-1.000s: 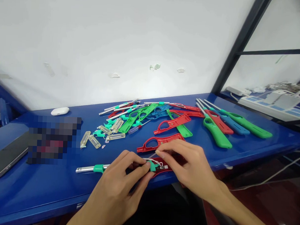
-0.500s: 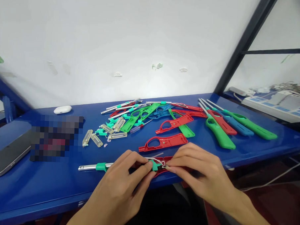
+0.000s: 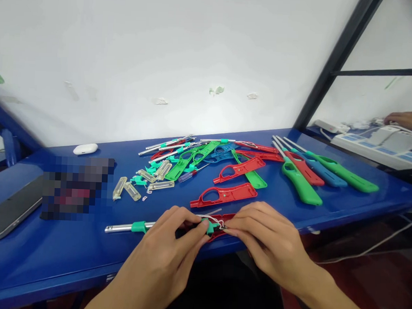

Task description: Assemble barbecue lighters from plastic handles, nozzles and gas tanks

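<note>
Grip of the left hand (image 3: 169, 244) is clenched on a small green piece (image 3: 210, 227) at an open red shell (image 3: 228, 217), which sits near the front edge of the blue counter (image 3: 85, 254). Right grip (image 3: 267, 232) is drawn together, thumb to fingertips, by white wires (image 3: 220, 222) just beside that piece; whether anything is pinched there I cannot tell. Left of the left hand, in line with the shell, juts a metal tube (image 3: 117, 228) with a green collar (image 3: 139, 227). Just beyond the hands lies a red half-shell (image 3: 226, 195), hollow side up; farther back, clear reservoirs (image 3: 161, 186) and a screwdriver (image 3: 187, 176) lie among more casing parts. Four lighters (image 3: 303, 186) lie to the right, a white case (image 3: 85, 149) at back left. Another person's hand (image 3: 407, 119) shows behind a power strip (image 3: 377, 147) at far right.
</note>
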`<state>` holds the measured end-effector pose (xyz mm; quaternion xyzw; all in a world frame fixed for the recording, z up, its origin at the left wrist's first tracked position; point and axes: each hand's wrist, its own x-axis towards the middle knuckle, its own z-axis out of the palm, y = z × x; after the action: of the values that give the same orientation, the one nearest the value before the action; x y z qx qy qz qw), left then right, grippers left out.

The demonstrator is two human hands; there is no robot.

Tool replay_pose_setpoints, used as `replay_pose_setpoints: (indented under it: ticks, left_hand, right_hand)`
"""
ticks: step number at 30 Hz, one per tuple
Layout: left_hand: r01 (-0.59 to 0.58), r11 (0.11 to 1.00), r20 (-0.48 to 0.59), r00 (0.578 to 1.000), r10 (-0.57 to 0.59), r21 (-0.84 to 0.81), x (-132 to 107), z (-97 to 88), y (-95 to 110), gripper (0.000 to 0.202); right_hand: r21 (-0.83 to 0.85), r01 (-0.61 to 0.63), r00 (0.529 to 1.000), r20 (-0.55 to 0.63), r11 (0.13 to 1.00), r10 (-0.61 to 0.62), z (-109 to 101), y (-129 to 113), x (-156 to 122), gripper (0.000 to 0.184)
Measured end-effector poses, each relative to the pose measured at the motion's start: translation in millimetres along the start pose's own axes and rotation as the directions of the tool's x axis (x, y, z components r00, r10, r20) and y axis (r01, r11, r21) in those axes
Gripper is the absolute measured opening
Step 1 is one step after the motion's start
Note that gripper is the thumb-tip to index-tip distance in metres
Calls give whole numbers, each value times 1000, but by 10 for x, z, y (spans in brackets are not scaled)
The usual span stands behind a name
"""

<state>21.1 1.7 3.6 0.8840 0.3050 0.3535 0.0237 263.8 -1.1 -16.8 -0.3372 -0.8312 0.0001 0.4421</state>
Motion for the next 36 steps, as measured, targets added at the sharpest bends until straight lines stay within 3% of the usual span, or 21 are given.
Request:
replay_pose_setpoints:
  ticks: [8,12,17,24,36]
  left_hand:
    - [-14,999,-24,1000,16,51,-26,14,31,25]
    - [-3,993,-33,999,7,116,-77,35,63,25]
    - [1,996,-61,998,4,90,-100,73,68,27]
    - [20,997,-113,994,-12,73,-134,92,65,26]
    - [32,996,-143,990,-20,81,-145,103,43,18]
  right_hand:
    - [-127,85,991,-95,988,-98,108,-18,-49,19]
    - [-123,101,993,-45,987,-107,102,5,-84,14]
    - [-102,72,996,57,992,-66,41,4,-121,25]
    - [-108,50,998,44,993,-46,33,-17,-113,11]
    - [-70,53,998,36,996,-50,28,-49,-106,9]
